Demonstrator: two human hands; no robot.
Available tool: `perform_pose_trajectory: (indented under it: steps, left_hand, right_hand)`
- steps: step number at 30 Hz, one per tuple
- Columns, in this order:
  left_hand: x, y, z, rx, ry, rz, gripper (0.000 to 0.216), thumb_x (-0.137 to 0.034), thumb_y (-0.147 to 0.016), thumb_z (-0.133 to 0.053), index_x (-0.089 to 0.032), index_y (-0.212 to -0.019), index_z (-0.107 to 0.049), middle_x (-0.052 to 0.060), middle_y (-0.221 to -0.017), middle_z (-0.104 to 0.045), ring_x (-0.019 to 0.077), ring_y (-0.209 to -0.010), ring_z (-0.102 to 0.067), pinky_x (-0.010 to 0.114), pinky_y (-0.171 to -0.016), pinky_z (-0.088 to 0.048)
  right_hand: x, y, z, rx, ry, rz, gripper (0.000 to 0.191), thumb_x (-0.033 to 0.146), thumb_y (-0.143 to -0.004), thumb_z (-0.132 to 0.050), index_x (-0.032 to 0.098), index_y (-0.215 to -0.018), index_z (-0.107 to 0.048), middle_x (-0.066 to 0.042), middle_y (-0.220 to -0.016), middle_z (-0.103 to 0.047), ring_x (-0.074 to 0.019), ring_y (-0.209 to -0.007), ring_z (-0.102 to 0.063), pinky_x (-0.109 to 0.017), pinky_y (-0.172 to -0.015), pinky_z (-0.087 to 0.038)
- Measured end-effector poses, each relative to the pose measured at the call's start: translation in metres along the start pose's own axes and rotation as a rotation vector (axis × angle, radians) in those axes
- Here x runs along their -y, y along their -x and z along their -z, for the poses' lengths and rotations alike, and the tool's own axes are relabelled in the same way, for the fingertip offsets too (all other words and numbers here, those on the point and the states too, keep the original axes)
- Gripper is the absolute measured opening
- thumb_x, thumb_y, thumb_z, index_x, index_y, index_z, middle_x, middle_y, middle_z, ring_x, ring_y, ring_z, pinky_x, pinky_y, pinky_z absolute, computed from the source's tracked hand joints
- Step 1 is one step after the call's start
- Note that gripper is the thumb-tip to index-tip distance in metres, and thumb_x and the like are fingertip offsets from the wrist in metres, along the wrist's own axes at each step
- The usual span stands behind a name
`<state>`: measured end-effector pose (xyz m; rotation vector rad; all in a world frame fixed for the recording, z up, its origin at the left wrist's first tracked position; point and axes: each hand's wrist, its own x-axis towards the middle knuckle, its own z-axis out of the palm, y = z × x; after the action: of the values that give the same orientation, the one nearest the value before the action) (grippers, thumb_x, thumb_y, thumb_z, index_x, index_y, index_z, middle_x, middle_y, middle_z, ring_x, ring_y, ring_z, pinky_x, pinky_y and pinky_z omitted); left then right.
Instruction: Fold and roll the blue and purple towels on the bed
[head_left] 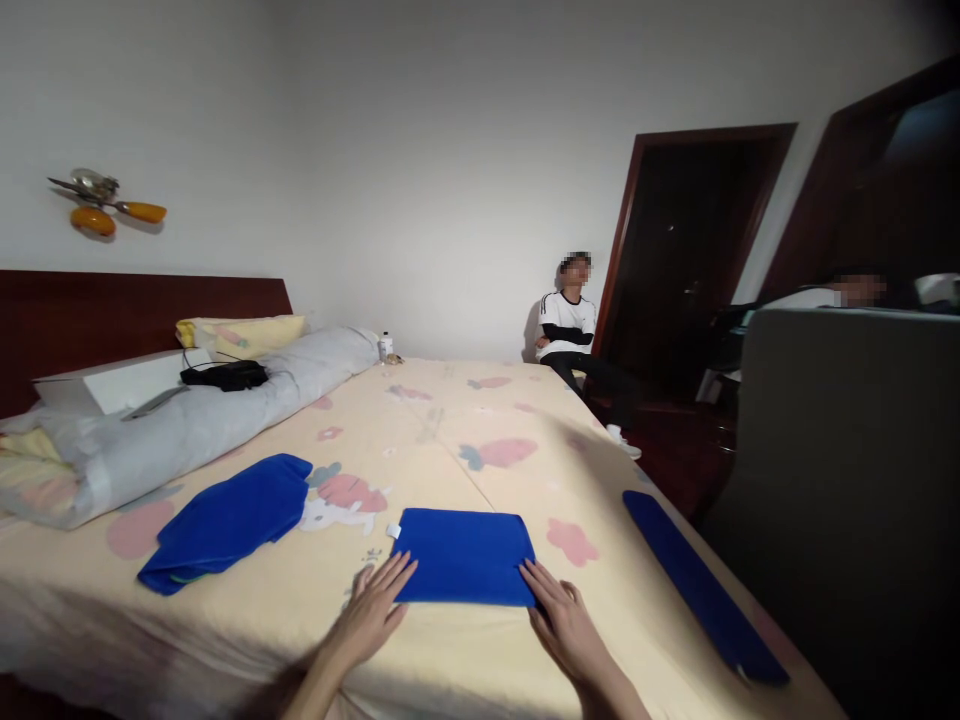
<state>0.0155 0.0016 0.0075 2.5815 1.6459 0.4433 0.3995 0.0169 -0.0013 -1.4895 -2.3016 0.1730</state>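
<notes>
You've got: centre blue cloth [465, 560], smooth matt fabric; bedsheet [465, 650], matt printed textile; headboard [112, 315], smooth wood.

A dark headboard [135, 325] stands behind the bed [559, 415], with an orange-shaded lamp [93, 221] on the wall above. A pale, long roll [232, 425] lies along that end, beside a yellow pillow [277, 333], a white box [124, 385] and a black item [225, 376]. A small bottle [387, 348] stands near the roll's far end. A person [568, 318] with folded arms sits beside a dark door [686, 250].
</notes>
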Motion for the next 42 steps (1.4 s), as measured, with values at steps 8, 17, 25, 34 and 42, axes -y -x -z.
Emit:
perform_pose_trajectory:
  steps: [8, 17, 25, 34, 42]
  left_hand:
    - [0.008, 0.003, 0.001, -0.262, 0.036, -0.082, 0.056, -0.006, -0.077, -0.045, -0.029, -0.125, -0.062, 0.003, -0.127, -0.067, 0.0208, -0.119, -0.059, 0.040, -0.101, -0.048]
    - [0.007, -0.017, 0.003, -0.348, 0.364, 0.304, 0.032, -0.021, -0.081, -0.048, -0.022, -0.109, -0.063, 0.001, -0.091, -0.073, 0.0159, -0.076, -0.068, 0.026, -0.070, -0.056]
    - [-0.010, -0.040, -0.003, -0.488, 0.184, 0.292, 0.036, -0.019, -0.088, -0.042, -0.023, -0.115, -0.065, 0.008, -0.110, -0.070, 0.0231, -0.106, -0.064, 0.040, -0.094, -0.050]
    - [-0.072, -0.047, -0.013, -0.014, 0.024, -0.104, 0.067, -0.028, -0.093, -0.044, -0.031, -0.153, -0.014, 0.002, -0.159, -0.024, 0.0229, -0.145, -0.025, 0.050, -0.117, -0.026]
    - [-0.009, -0.021, -0.001, 0.013, 0.035, -0.002, 0.068, -0.020, -0.091, -0.042, -0.037, -0.151, -0.016, 0.001, -0.159, -0.027, 0.0217, -0.144, -0.028, 0.052, -0.115, -0.026]
  right_hand:
    - [0.007, -0.002, 0.009, -0.175, -0.024, 0.056, 0.039, 0.033, -0.094, -0.040, 0.024, -0.127, -0.057, -0.012, -0.131, -0.062, -0.0261, -0.122, -0.057, -0.047, -0.098, -0.042]
    - [0.001, -0.015, 0.025, -0.206, -0.158, -0.111, 0.040, 0.049, -0.095, -0.037, 0.025, -0.114, -0.061, -0.006, -0.109, -0.071, -0.0226, -0.096, -0.064, -0.034, -0.083, -0.049]
    - [0.019, -0.033, -0.003, -0.399, 0.054, -0.141, 0.035, 0.032, -0.086, -0.048, 0.017, -0.114, -0.062, -0.016, -0.113, -0.066, -0.0305, -0.106, -0.058, -0.047, -0.094, -0.041]
    - [0.075, -0.036, -0.025, -0.062, 0.004, 0.197, 0.059, 0.038, -0.094, -0.039, 0.033, -0.150, -0.023, -0.003, -0.155, -0.032, -0.0242, -0.143, -0.032, -0.049, -0.114, -0.030]
    - [-0.005, -0.015, -0.013, -0.074, 0.007, -0.026, 0.054, 0.028, -0.092, -0.033, 0.026, -0.146, -0.037, -0.008, -0.152, -0.037, -0.0238, -0.141, -0.034, -0.051, -0.108, -0.035]
